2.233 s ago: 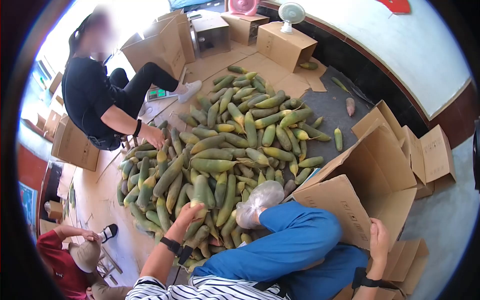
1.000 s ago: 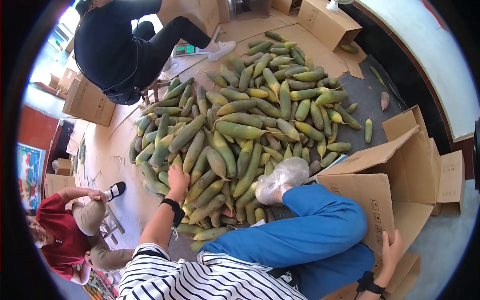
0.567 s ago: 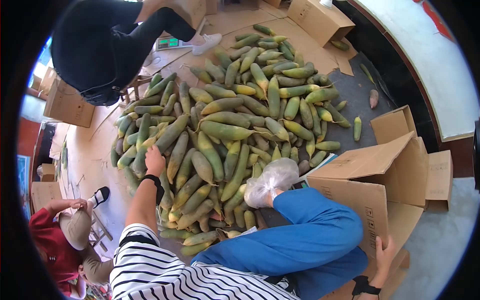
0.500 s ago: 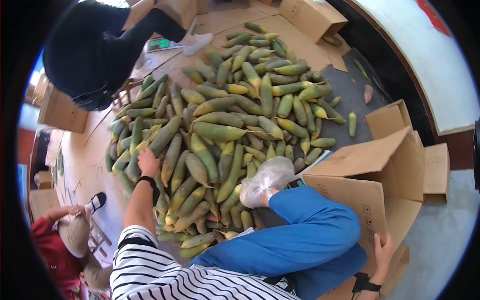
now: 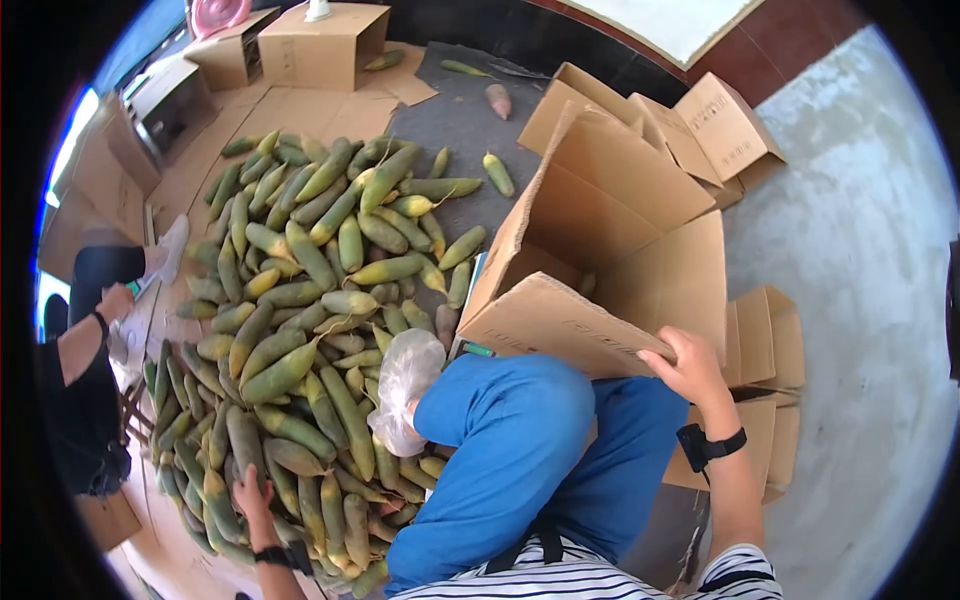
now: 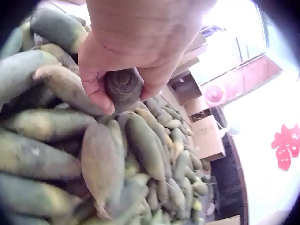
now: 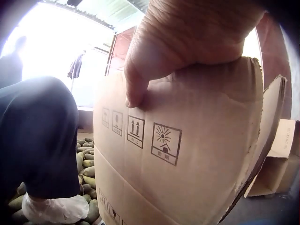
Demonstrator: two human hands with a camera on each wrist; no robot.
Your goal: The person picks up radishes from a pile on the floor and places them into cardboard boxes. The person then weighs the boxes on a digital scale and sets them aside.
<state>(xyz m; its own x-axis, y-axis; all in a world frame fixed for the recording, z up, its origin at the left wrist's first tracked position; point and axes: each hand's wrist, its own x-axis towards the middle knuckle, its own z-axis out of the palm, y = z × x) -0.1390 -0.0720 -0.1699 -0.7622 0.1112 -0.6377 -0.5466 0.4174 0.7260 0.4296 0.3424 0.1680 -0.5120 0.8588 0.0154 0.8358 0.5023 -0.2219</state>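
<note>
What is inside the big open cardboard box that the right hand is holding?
The cardboard box shows only bare brown inner walls. The near flap, gripped by the right hand, covers its bottom, so any contents there cannot be seen.

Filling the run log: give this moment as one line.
left hand: grips radish in pile | right hand: holds cardboard box flap | box: open beside blue-trousered knee
</note>
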